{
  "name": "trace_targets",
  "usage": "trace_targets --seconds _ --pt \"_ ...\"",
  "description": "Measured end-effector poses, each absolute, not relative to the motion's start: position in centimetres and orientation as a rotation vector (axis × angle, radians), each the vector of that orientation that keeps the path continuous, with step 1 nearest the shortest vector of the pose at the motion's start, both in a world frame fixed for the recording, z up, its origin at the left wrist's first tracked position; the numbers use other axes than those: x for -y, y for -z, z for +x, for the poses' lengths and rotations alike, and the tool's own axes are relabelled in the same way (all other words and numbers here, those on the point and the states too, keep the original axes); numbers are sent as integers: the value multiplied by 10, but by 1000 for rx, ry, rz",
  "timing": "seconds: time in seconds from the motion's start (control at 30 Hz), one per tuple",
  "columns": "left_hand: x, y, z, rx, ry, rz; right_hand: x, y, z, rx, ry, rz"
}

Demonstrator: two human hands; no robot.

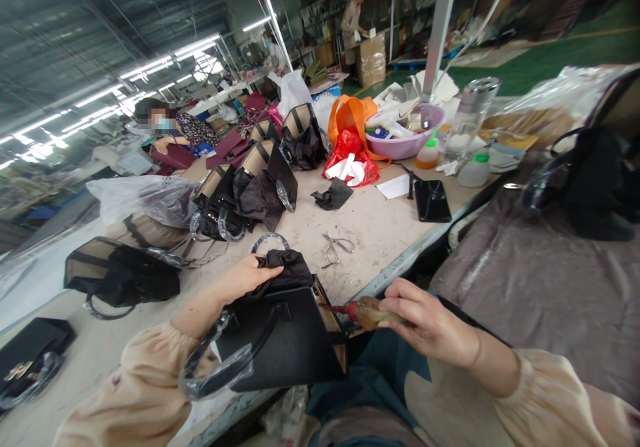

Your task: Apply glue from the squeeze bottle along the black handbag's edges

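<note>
A black handbag (287, 337) lies tilted across the table's front edge, its handles wrapped in clear plastic and its tan-edged open side facing right. My left hand (250, 277) is closed on the bag's far part, where soft black fabric (285, 267) bunches under the fingers. In my right hand (425, 317) is a small brownish squeeze bottle (373, 312) with a red nozzle. Its dark tip points left, close to the bag's open side; whether it touches is unclear. Small metal thread snips (339, 248) lie beyond the bag on the table.
More black handbags stand at the back (265, 180) and left (123, 270). A phone (433, 200), black cloth (333, 194), red plastic bag (351, 157), purple basin (400, 146) and green-capped bottles (474, 170) are on the table (370, 234). A co-worker (175, 127) sits at far left.
</note>
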State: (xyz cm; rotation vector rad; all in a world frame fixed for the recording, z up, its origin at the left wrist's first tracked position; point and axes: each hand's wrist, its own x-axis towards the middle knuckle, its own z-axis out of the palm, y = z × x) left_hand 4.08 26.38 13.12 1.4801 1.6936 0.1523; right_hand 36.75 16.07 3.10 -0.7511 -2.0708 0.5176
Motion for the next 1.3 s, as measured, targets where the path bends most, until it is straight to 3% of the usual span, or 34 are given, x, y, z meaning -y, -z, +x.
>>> trace_targets --seconds 1.0,1.3 --pt "-263 -134 45 -1651 -102 1510 -160 -20 365 2110 -602 -764" --pt "-262 -137 49 -1725 -100 1497 -148 3 370 2163 -777 -832"
